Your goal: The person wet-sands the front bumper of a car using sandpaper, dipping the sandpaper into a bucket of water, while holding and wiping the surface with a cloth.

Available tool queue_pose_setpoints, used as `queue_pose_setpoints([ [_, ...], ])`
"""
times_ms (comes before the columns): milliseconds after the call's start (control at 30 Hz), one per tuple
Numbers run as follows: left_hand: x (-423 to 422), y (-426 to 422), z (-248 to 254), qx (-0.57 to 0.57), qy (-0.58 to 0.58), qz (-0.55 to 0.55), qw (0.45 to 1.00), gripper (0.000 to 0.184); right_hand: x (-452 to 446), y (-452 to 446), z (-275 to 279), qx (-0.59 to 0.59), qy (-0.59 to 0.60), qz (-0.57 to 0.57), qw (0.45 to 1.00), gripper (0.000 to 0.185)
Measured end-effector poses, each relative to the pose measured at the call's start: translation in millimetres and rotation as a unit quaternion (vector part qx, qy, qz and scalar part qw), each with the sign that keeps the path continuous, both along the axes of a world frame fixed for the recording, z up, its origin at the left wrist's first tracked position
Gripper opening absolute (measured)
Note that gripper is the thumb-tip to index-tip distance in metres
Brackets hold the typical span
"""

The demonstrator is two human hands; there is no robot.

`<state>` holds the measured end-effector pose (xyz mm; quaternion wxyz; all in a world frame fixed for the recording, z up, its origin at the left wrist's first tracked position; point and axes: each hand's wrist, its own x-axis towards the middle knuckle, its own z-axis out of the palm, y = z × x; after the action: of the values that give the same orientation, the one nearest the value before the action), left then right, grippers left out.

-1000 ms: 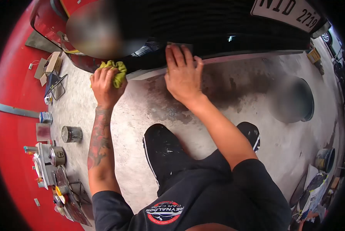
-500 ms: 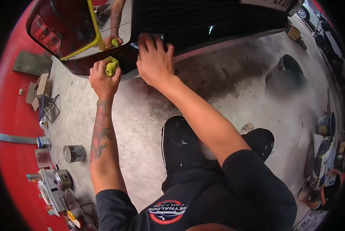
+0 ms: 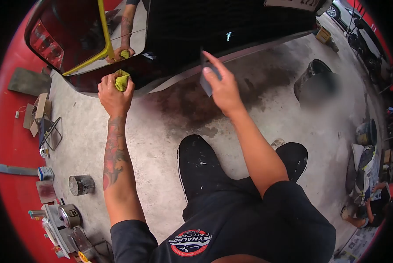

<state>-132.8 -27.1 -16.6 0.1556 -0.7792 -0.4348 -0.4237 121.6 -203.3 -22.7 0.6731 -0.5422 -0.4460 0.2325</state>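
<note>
Around us stand a spattered can (image 3: 81, 185), a metal pot (image 3: 68, 215), an open carton (image 3: 41, 109) and a dark bucket (image 3: 306, 79), partly blurred, so we cannot tell its contents; our left hand (image 3: 113, 97) clenches a yellow-green cloth (image 3: 122, 82) at the black bumper's (image 3: 172, 50) lower edge; our right hand (image 3: 226, 91) grasps a thin grey sheet (image 3: 206, 79) near that edge; below lies a stained concrete floor (image 3: 152, 131), beside a red wall (image 3: 12, 140).

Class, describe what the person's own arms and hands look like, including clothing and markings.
The black shirt sleeves are short. A large tattoo runs along the left forearm; the right forearm shows none. The left hand and right hand wear no gloves.
</note>
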Motion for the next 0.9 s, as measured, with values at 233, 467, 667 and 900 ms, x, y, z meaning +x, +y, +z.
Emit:
queue_pose_setpoints([
  [233, -2, 2, -1, 0.009, 0.009, -0.014, 1.0, 0.033, 20, -18, -12, 0.06, 0.44, 0.13, 0.887, 0.038],
  [467, 2, -2, -2, -0.002, 0.011, -0.007, 1.0, 0.032, 37, -7, -7, -0.003, 0.564, 0.188, 0.804, 0.042],
  [667, 2, 0, -4, 0.003, 0.002, 0.0, 1.0, 0.034, 31, 20, 14, 0.085, 0.611, 0.333, 0.713, 0.04],
  [900, 3, -1, -2, -0.007, 0.015, 0.014, 1.0, 0.034, 10, 95, 31, 0.189, -0.434, -0.038, 0.88, 0.038],
])
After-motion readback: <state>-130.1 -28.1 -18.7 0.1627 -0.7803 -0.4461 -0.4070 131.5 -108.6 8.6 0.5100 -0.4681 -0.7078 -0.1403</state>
